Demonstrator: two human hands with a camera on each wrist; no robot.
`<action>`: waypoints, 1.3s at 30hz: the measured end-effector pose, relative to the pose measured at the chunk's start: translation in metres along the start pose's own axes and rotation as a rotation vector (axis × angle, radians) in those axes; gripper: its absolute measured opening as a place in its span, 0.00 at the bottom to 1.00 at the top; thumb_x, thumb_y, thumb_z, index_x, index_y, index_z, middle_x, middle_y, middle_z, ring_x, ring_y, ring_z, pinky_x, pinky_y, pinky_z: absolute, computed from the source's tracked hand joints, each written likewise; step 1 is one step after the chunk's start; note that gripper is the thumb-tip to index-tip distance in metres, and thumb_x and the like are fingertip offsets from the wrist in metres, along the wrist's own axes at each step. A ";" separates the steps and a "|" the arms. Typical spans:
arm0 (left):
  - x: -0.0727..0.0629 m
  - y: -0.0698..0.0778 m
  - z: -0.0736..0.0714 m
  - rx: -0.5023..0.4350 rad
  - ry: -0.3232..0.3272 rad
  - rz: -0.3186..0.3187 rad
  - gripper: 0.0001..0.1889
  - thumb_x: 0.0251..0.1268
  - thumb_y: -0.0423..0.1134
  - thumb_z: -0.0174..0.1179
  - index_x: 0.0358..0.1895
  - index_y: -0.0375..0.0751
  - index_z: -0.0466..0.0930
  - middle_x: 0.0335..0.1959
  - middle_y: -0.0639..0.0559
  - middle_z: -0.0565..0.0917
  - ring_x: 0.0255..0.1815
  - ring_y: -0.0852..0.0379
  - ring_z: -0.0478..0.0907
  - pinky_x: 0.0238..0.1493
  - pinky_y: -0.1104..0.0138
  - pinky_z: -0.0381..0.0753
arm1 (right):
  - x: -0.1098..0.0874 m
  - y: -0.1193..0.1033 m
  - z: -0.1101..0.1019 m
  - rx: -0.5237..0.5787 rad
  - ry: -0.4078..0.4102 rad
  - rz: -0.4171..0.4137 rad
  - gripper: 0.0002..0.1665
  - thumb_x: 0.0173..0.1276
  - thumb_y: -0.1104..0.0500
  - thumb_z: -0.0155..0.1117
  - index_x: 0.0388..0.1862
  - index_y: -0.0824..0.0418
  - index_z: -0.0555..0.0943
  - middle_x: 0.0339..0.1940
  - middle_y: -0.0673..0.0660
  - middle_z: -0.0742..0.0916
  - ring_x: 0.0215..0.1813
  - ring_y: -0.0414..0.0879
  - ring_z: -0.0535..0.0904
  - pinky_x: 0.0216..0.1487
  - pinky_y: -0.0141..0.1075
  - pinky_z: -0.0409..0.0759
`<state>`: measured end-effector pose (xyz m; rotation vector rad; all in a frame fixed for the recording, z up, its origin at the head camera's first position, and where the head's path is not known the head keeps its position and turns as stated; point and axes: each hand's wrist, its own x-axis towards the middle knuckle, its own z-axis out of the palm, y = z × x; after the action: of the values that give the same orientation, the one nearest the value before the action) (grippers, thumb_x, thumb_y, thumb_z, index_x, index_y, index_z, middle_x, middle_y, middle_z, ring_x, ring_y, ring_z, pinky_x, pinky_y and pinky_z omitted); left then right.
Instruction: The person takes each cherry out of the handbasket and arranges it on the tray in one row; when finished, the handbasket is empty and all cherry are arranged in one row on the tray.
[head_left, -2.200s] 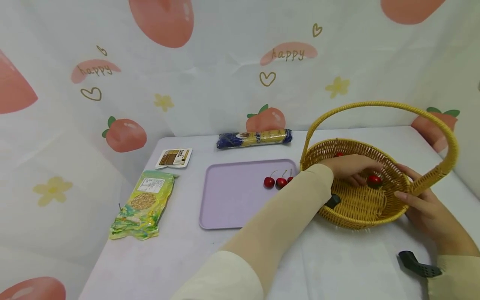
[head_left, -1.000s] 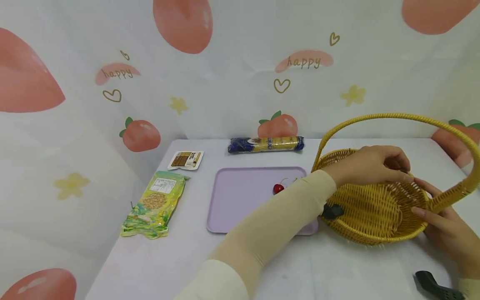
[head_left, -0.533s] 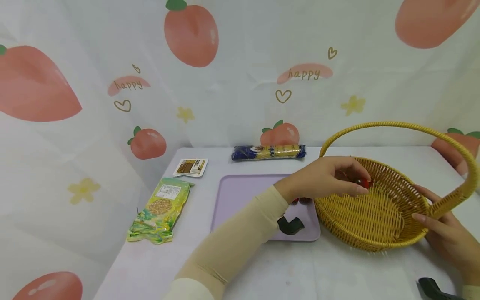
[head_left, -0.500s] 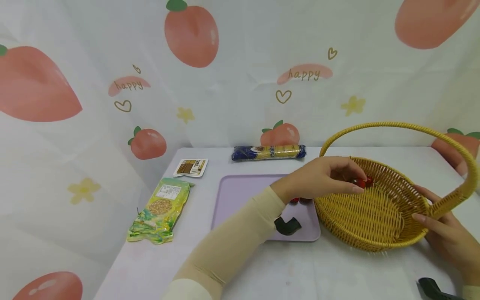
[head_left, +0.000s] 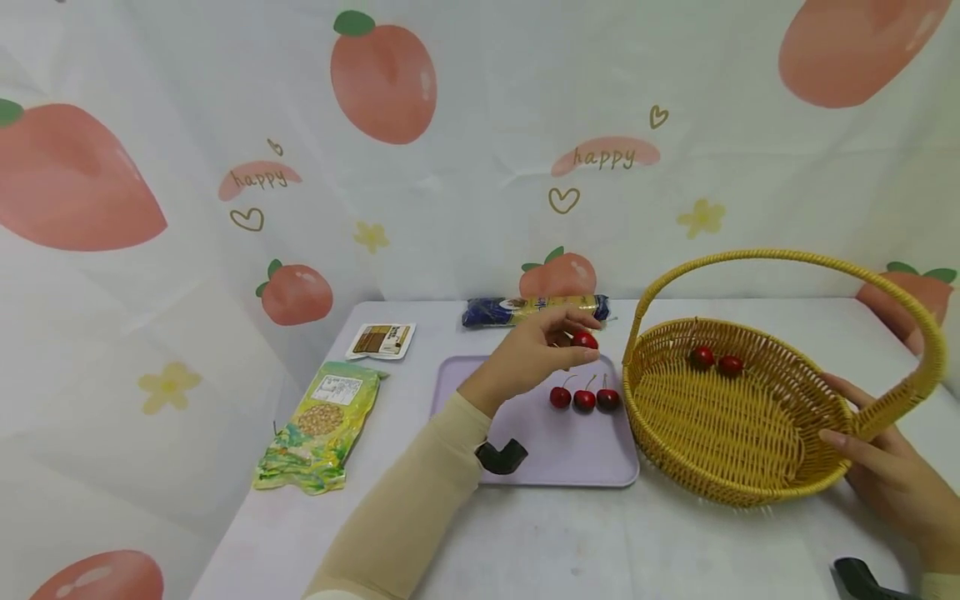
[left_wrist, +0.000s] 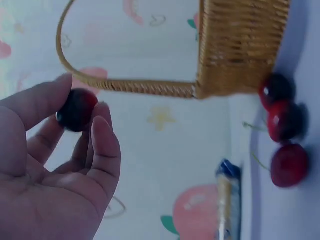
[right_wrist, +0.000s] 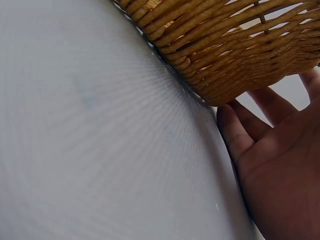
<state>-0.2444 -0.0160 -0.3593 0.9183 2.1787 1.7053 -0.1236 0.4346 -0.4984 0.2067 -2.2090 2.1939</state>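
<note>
In the head view my left hand (head_left: 521, 362) is raised over the back of the lilac tray (head_left: 555, 458). It pinches a dark red cherry (head_left: 584, 342) between thumb and fingertips; the left wrist view shows this cherry (left_wrist: 77, 110) up close. Three cherries with stems (head_left: 584, 401) stand in a row at the tray's right side. To the right is a yellow wicker basket (head_left: 727, 442) with two cherries (head_left: 701, 358) near its back wall. My right hand (head_left: 888, 467) grips the basket's right side, thumb over the rim; its other fingers lie outside, against the wicker wall (right_wrist: 235, 65).
The basket's tall handle (head_left: 780, 255) arches over it. Behind the tray lies a long blue and yellow packet (head_left: 487, 312). At the left are a small brown and white packet (head_left: 381, 341) and a green-yellow bag (head_left: 318, 425). A patterned cloth (head_left: 450, 208) hangs behind the table.
My left hand has come out of the basket with a cherry and moved left to above the tray. The right hand keeps its hold on the basket. The head view has shifted slightly.
</note>
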 end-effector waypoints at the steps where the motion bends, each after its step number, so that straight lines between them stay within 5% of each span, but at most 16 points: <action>1: -0.003 -0.005 -0.003 0.011 0.021 -0.016 0.15 0.74 0.36 0.74 0.60 0.45 0.88 0.48 0.52 0.88 0.44 0.49 0.85 0.47 0.58 0.86 | 0.000 0.000 0.000 0.004 -0.004 -0.001 0.45 0.89 0.67 0.45 0.93 0.35 0.47 0.88 0.42 0.53 0.76 0.30 0.57 0.74 0.23 0.36; 4: -0.011 -0.021 -0.012 0.081 0.072 -0.103 0.15 0.73 0.37 0.75 0.59 0.47 0.91 0.46 0.54 0.88 0.44 0.51 0.86 0.45 0.60 0.85 | 0.000 0.001 0.000 0.032 -0.024 -0.028 0.45 0.89 0.69 0.44 0.93 0.38 0.48 0.85 0.44 0.58 0.73 0.29 0.63 0.72 0.22 0.52; 7: -0.021 -0.037 -0.018 0.124 0.110 -0.208 0.16 0.70 0.37 0.77 0.58 0.43 0.91 0.45 0.55 0.88 0.45 0.55 0.87 0.44 0.62 0.82 | 0.001 0.001 0.000 0.049 -0.037 -0.046 0.45 0.88 0.71 0.43 0.93 0.40 0.49 0.83 0.44 0.61 0.70 0.29 0.66 0.70 0.21 0.54; 14: -0.038 -0.068 -0.023 0.137 0.196 -0.332 0.19 0.67 0.37 0.79 0.59 0.40 0.90 0.44 0.54 0.89 0.44 0.54 0.84 0.43 0.61 0.79 | 0.001 -0.001 0.003 0.029 -0.012 -0.012 0.45 0.89 0.69 0.44 0.93 0.37 0.48 0.86 0.42 0.56 0.74 0.30 0.59 0.74 0.24 0.34; 19: -0.042 -0.084 -0.021 0.139 0.222 -0.349 0.17 0.65 0.35 0.80 0.56 0.41 0.90 0.42 0.53 0.88 0.42 0.54 0.82 0.39 0.63 0.80 | 0.001 -0.002 0.003 0.033 0.000 -0.003 0.45 0.90 0.68 0.45 0.93 0.36 0.48 0.86 0.41 0.56 0.73 0.28 0.60 0.74 0.24 0.32; 26: -0.045 -0.099 -0.019 0.148 0.177 -0.308 0.15 0.65 0.37 0.80 0.53 0.43 0.91 0.40 0.55 0.89 0.42 0.56 0.84 0.48 0.63 0.80 | 0.001 -0.002 0.000 0.026 0.001 -0.022 0.45 0.89 0.69 0.45 0.93 0.37 0.49 0.85 0.42 0.59 0.71 0.29 0.63 0.74 0.23 0.34; 32: -0.046 -0.104 -0.015 0.213 0.155 -0.273 0.15 0.63 0.38 0.82 0.51 0.44 0.91 0.37 0.58 0.89 0.37 0.59 0.83 0.44 0.64 0.79 | 0.002 -0.004 0.000 0.008 -0.007 -0.038 0.45 0.89 0.69 0.45 0.93 0.38 0.48 0.86 0.43 0.57 0.76 0.31 0.57 0.74 0.23 0.36; 39: -0.045 -0.106 -0.014 0.286 0.202 -0.284 0.14 0.63 0.38 0.82 0.49 0.43 0.92 0.35 0.58 0.87 0.35 0.60 0.82 0.41 0.65 0.79 | 0.001 -0.004 0.001 0.010 0.004 -0.005 0.45 0.89 0.67 0.46 0.93 0.36 0.48 0.86 0.42 0.57 0.75 0.30 0.58 0.74 0.24 0.34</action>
<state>-0.2522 -0.0669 -0.4629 0.4757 2.5880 1.4317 -0.1244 0.4335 -0.4947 0.2071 -2.1936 2.2015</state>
